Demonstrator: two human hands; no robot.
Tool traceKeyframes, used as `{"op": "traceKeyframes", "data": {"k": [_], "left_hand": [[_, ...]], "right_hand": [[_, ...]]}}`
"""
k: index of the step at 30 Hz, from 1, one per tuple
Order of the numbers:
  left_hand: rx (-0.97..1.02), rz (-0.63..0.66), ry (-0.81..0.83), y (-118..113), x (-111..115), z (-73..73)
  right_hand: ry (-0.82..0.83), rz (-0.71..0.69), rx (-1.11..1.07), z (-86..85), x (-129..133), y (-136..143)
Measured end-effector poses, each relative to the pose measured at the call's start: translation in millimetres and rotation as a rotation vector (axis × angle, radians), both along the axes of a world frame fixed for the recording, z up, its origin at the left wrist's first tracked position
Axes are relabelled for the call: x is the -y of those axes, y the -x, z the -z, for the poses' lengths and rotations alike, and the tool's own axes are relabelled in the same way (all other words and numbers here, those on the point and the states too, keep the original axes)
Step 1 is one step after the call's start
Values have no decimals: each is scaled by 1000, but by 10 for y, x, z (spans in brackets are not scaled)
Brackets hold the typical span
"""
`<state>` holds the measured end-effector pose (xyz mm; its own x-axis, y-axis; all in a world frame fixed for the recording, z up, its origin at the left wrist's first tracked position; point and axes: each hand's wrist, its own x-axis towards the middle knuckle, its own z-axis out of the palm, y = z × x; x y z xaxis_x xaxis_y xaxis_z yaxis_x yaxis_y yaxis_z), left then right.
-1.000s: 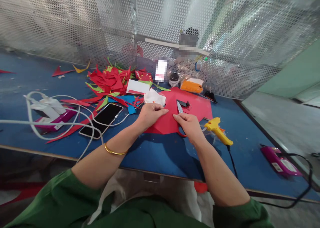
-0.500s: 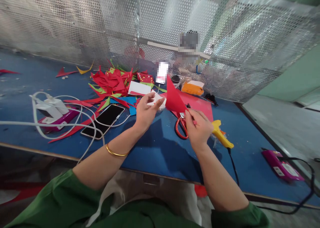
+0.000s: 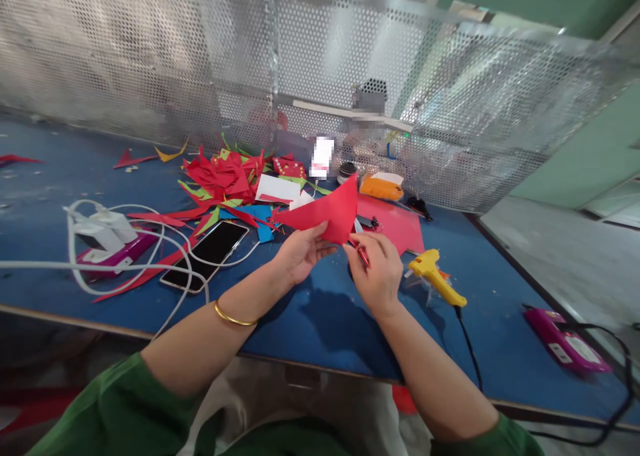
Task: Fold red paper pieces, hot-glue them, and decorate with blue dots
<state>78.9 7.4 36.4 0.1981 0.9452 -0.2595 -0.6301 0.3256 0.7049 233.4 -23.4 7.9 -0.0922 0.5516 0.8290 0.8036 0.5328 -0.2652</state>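
A folded or curved piece of red paper (image 3: 333, 209) is held up in front of me, its long pointed end toward the left. My left hand (image 3: 303, 255) supports its lower edge, thumb in front and fingers behind. At the lower right corner my right hand (image 3: 379, 269) pinches the paper between thumb and fingertips. Red-handled scissors (image 3: 363, 255) show just behind the right hand's fingers, mostly hidden. Beyond the paper lies a flat red sheet (image 3: 400, 226). To the right of my right hand stands a yellow glue gun (image 3: 434, 276).
Red and green scraps (image 3: 227, 176) pile up at the back left. A phone (image 3: 207, 256), white cables and a purple power strip (image 3: 125, 249) occupy the left side. Another purple strip (image 3: 565, 339) is at far right. A perforated metal screen (image 3: 320, 49) borders the blue table (image 3: 320, 323).
The red paper has tipped from upright to leftward-pointing. My left hand has come down and right to take hold of it; my right hand has shifted slightly left.
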Motion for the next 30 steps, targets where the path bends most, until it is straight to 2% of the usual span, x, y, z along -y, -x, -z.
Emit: {"op": "traceKeyframes", "data": {"k": [2,4,7,10,15,22,24,30], "left_hand": [[9,-2,-5,0,11,-9],[-14,1,-9,-15,30,5],[-58,6,-1,-51,50,59],[-93,14,10,-83,60,114],[-124,77,15,-116,87,136],[-152,107,-7,-132,101,142],[-156,72,-11,-116,74,157],[-185,-196,-40,-15,-52,174]], "right_hand": [[186,-37,-333,-11,-37,-3],[382,-142,-664,-16,-86,0],[531,-319,-926,-28,-141,30],[581,-401,-992,-49,-144,67],[628,-365,-1183,-46,-135,37],[662,-383,-1349,-17,-186,-27],[652,-381,-1391,-36,-182,-24],[664,-387,-1457,-81,-162,-28]]}}
